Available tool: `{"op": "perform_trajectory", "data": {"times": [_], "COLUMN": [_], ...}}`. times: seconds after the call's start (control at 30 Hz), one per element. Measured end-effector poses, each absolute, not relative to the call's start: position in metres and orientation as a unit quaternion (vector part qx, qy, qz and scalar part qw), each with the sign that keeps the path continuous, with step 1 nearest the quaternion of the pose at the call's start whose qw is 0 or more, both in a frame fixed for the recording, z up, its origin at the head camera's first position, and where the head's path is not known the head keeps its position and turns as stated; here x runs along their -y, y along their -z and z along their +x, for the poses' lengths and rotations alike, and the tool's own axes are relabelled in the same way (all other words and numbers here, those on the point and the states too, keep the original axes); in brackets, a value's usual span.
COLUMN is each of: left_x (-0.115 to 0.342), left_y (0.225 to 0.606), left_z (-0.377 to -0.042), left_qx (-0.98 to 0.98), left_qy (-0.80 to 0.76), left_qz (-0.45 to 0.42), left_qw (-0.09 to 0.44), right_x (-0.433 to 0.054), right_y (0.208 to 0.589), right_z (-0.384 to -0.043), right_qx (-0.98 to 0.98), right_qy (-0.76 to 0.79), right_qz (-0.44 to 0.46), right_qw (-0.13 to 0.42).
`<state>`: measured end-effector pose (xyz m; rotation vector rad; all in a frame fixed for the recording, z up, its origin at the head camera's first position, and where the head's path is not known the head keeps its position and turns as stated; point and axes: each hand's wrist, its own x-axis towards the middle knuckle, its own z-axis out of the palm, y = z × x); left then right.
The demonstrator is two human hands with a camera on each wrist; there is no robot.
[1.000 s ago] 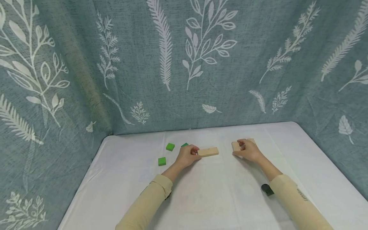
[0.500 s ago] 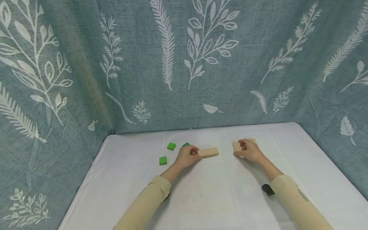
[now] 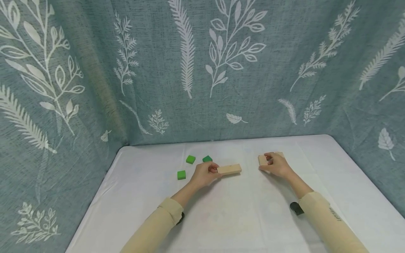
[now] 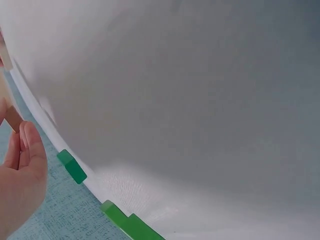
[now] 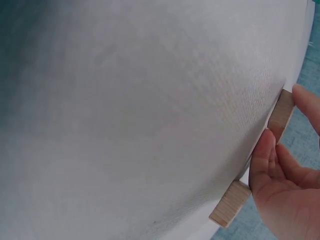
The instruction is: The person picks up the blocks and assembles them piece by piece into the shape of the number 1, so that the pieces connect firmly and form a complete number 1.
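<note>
My left hand (image 3: 205, 174) pinches the left end of a long pale wooden block (image 3: 230, 169) between thumb and fingers. In the left wrist view only that block's end (image 4: 14, 119) shows at the fingertips. Farther right, my right hand (image 3: 277, 166) holds a second wooden block (image 3: 262, 160), thumb at its near end and fingers at its far end. The right wrist view shows this block (image 5: 281, 116) between the fingertips, close on the white cloth. Another wooden block (image 3: 280, 154) lies behind the right hand, partly hidden by it.
Two light green blocks (image 3: 191, 159) (image 3: 181, 175) and a darker green block (image 3: 207, 159) lie left of and behind the left hand. White cloth (image 3: 227, 218) covers the table. A patterned teal curtain (image 3: 202, 116) stands along its back and sides.
My left hand has drawn its long wooden block slightly nearer, uncovering more of the darker green block. My right hand keeps its hold in place. The head view has shifted a little.
</note>
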<state>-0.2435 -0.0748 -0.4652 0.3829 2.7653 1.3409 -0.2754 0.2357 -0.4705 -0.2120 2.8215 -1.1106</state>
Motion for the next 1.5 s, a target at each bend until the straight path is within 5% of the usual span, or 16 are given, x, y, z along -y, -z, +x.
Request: {"op": "perform_trajectory", "data": {"times": [1.5], "left_x": [0.09], "left_y": [0.467], "left_z": [-0.173], "left_qx": [-0.863], "left_qy": [-0.468], "left_qz": [0.182], "left_qw": [0.052], "right_x": [-0.238], "right_y": [0.472], "right_z": [-0.277], "right_qx": [-0.926], "right_qy": [0.365], "right_qz": [-0.078], "right_qw": [0.052]}}
